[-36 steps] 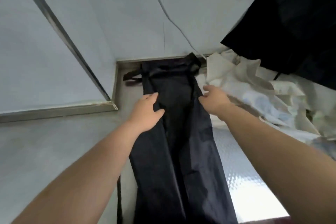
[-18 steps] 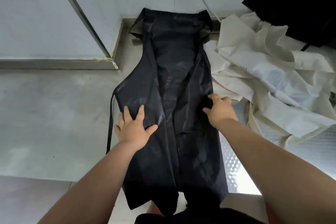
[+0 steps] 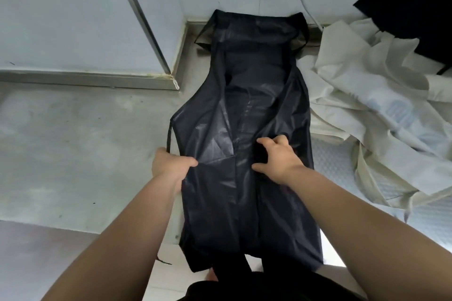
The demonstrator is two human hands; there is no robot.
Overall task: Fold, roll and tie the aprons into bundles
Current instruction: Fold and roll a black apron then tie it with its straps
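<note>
As the glossy black fabric apron (image 3: 244, 105) runs straight away from you, your left hand (image 3: 171, 166) grips its left edge, right hand (image 3: 276, 159) clutches its middle.

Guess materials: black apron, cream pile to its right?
The black apron looks like thin coated synthetic, nylon-like: sheeny highlights, sharp creases. The cream pile is matte, stiffly crumpled, possibly nonwoven fabric; unsure.

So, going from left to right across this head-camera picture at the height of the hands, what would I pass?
Grey tabletop → left hand → middle of the black apron → right hand → pile of pale crumpled cloths.
</note>
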